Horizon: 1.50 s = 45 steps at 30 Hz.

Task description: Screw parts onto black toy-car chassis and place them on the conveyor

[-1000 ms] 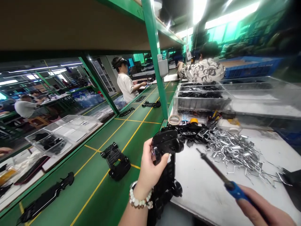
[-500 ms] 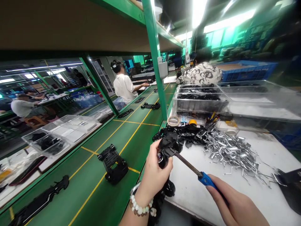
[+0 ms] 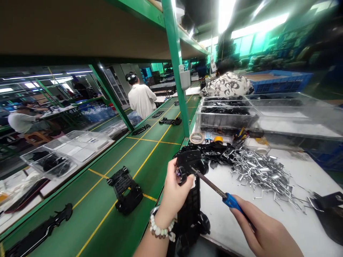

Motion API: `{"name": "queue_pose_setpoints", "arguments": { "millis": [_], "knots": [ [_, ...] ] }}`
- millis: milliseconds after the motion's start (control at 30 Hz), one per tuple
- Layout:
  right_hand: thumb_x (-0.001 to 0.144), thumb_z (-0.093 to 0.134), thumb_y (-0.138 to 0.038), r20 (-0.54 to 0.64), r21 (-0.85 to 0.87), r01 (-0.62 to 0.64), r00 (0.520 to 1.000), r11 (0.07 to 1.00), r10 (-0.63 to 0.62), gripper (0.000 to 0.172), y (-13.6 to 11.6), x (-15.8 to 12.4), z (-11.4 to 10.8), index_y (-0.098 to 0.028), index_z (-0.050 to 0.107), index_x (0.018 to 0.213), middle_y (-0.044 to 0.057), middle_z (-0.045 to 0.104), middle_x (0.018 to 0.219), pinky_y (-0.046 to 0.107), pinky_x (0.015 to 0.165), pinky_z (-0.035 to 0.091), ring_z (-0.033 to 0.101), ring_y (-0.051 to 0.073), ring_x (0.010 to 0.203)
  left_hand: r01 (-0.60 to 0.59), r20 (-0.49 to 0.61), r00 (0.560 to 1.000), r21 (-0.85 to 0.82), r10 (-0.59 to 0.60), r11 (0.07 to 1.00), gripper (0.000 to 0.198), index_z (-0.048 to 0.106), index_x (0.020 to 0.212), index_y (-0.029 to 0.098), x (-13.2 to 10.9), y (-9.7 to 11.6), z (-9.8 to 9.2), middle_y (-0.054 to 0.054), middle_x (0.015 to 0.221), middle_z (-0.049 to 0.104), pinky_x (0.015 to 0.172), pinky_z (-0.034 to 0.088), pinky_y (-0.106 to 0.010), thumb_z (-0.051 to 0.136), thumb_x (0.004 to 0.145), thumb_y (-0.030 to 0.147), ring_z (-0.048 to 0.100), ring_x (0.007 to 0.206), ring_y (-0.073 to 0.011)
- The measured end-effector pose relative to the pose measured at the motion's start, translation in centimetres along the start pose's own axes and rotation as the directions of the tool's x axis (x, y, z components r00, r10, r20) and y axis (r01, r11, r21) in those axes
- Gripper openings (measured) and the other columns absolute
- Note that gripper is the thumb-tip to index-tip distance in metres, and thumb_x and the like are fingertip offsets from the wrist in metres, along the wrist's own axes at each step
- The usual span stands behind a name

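A black plastic chassis (image 3: 191, 205) with wheels stands at the near edge of the white table. Its upper end is in the grip of my left hand (image 3: 175, 189), fingers wrapped round it. My right hand (image 3: 261, 223) is closed on the blue handle of a screwdriver (image 3: 232, 201), whose metal shaft points up and left, with the tip at the black part by my left hand. Behind the chassis lie more black parts (image 3: 218, 151), and beside them a pile of bent metal rods (image 3: 262, 175).
On the left, a green conveyor belt (image 3: 107, 189) carries another black chassis (image 3: 125, 191) and long black parts. Clear bins (image 3: 227, 119), a tape roll (image 3: 196, 138) and a green post (image 3: 175, 67) stand behind. Two people sit along the belt; another sits far left.
The held chassis has tilted, so more of its lower body shows beneath my left hand. Both hands have shifted slightly left. The person in white beside the belt has turned away.
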State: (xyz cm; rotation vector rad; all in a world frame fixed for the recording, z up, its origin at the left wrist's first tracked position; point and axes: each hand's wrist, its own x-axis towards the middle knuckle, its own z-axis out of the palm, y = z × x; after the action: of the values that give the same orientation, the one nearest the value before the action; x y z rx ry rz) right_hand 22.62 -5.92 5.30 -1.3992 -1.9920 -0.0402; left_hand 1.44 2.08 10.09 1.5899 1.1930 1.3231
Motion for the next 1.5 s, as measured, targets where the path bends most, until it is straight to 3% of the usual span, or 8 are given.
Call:
{"name": "queue_pose_setpoints", "arguments": {
  "millis": [167, 700, 1033, 1200, 1267, 1367, 1433, 1500],
  "knots": [
    [0.093, 0.040, -0.031, 0.015, -0.009, -0.026, 1.000, 1.000, 0.026, 0.023, 0.2, -0.8, 0.4, -0.019, 0.054, 0.106, 0.002, 0.071, 0.090, 0.020, 0.056, 0.054, 0.069, 0.016, 0.069, 0.019, -0.078, 0.997, -0.137, -0.030, 0.990, 0.038, 0.043, 0.113, 0.020, 0.7, -0.1, -0.1, -0.006, 0.113, 0.057, 0.091, 0.046, -0.033, 0.061, 0.080, 0.025, 0.056, 0.105, -0.0190],
    [0.095, 0.037, -0.036, 0.040, -0.041, -0.060, 0.997, 0.997, 0.061, 0.027, 0.0, -1.1, 1.2, -0.021, 0.055, 0.106, -0.001, 0.071, 0.087, 0.022, 0.049, 0.054, 0.067, 0.015, 0.060, 0.062, -0.079, 0.993, -0.235, -0.083, 0.970, 0.036, 0.046, 0.111, 0.021, 0.3, -0.1, 0.5, -0.005, 0.112, 0.059, 0.091, 0.044, -0.032, 0.063, 0.079, 0.022, 0.056, 0.104, -0.0185],
    [0.095, 0.035, -0.033, -0.017, -0.182, -0.022, 1.000, 0.983, 0.019, 0.031, -1.0, -1.3, 2.6, -0.014, 0.054, 0.110, 0.010, 0.069, 0.097, 0.024, 0.039, 0.047, 0.069, 0.021, 0.074, 0.124, -0.154, 0.970, -0.346, -0.187, 0.930, 0.036, 0.047, 0.111, 0.021, 0.4, -0.8, 1.5, -0.006, 0.112, 0.060, 0.093, 0.044, -0.038, 0.063, 0.078, 0.023, 0.057, 0.105, -0.0208],
    [0.088, 0.048, -0.040, -0.020, 0.074, -0.180, 0.983, 0.981, 0.182, 0.026, 1.1, -1.9, 1.1, -0.024, 0.059, 0.105, 0.002, 0.070, 0.091, 0.022, 0.052, 0.051, 0.068, 0.018, 0.069, 0.148, -0.170, 0.958, -0.396, -0.231, 0.906, 0.037, 0.049, 0.110, 0.021, 0.7, -0.7, 1.3, -0.006, 0.111, 0.061, 0.095, 0.044, -0.039, 0.065, 0.076, 0.023, 0.057, 0.106, -0.0216],
    [0.082, 0.054, -0.047, 0.000, 0.294, -0.357, 0.928, 0.887, 0.373, 0.029, 2.5, -2.2, 0.0, -0.025, 0.062, 0.098, 0.002, 0.070, 0.083, 0.022, 0.053, 0.051, 0.066, 0.018, 0.064, 0.167, -0.163, 0.951, -0.448, -0.264, 0.878, 0.037, 0.050, 0.109, 0.020, 0.8, -0.6, 1.1, -0.007, 0.110, 0.062, 0.094, 0.044, -0.041, 0.066, 0.075, 0.022, 0.058, 0.104, -0.0218],
    [0.074, 0.058, -0.057, 0.192, 0.596, -0.647, 0.689, 0.475, 0.699, 0.039, 3.7, -2.6, -0.7, -0.021, 0.061, 0.091, -0.002, 0.055, 0.052, 0.022, 0.038, 0.037, 0.048, 0.012, 0.041, 0.189, -0.152, 0.933, -0.564, -0.326, 0.804, 0.034, 0.052, 0.104, 0.019, 1.0, -0.5, 1.1, -0.006, 0.105, 0.063, 0.091, 0.047, -0.042, 0.067, 0.073, 0.020, 0.061, 0.097, -0.0211],
    [0.072, 0.063, -0.056, 0.359, 0.694, -0.695, 0.561, 0.188, 0.746, 0.041, 3.7, -3.0, 0.0, -0.020, 0.057, 0.090, -0.008, 0.036, 0.042, 0.020, 0.034, 0.025, 0.032, 0.007, 0.035, 0.180, -0.168, 0.914, -0.646, -0.369, 0.741, 0.035, 0.053, 0.103, 0.020, 1.1, -0.5, 1.6, -0.006, 0.104, 0.064, 0.088, 0.049, -0.042, 0.068, 0.072, 0.019, 0.062, 0.094, -0.0211],
    [0.070, 0.067, -0.054, 0.475, 0.731, -0.682, 0.530, 0.020, 0.703, 0.045, 3.2, -3.5, 1.4, -0.018, 0.054, 0.093, -0.011, 0.029, 0.041, 0.019, 0.036, 0.021, 0.027, 0.006, 0.036, 0.149, -0.216, 0.882, -0.714, -0.419, 0.684, 0.036, 0.053, 0.104, 0.019, 1.2, -0.6, 2.4, -0.007, 0.104, 0.064, 0.085, 0.051, -0.041, 0.068, 0.072, 0.018, 0.063, 0.094, -0.0218]
  ]
}}
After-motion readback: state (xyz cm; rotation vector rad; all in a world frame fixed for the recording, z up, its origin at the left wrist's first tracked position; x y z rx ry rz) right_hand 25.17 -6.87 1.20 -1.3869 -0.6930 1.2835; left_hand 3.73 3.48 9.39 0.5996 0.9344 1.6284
